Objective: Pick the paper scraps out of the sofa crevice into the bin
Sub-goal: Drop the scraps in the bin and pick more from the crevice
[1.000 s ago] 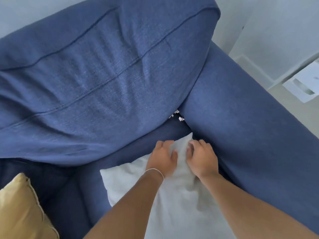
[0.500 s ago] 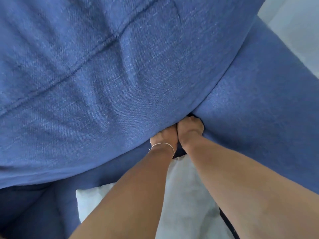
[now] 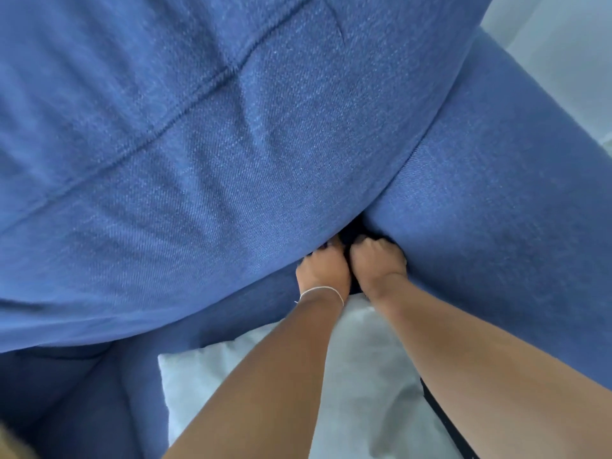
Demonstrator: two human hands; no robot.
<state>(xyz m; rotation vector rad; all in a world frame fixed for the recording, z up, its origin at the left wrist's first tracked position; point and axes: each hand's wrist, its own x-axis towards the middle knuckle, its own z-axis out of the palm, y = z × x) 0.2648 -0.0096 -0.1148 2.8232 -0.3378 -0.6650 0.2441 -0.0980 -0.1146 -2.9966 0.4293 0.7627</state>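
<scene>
The dark crevice (image 3: 350,234) lies where the blue back cushion (image 3: 198,154) meets the blue armrest (image 3: 503,233). My left hand (image 3: 323,271), a thin bracelet on its wrist, has its fingertips tucked under the edge of the back cushion. My right hand (image 3: 377,260) sits beside it with its fingers curled down into the gap against the armrest. The two hands almost touch. No paper scraps show; the hands and the shadow hide the bottom of the crevice. The bin is out of view.
A white pillow (image 3: 364,382) lies on the seat under my forearms. A blurred yellow cushion corner (image 3: 10,448) shows at the bottom left. Pale wall (image 3: 563,51) is visible past the armrest at the top right.
Both hands left the white pillow and went forward into the crevice, where white scraps showed a second ago. The view has closed in on the sofa; the hands have parted slightly.
</scene>
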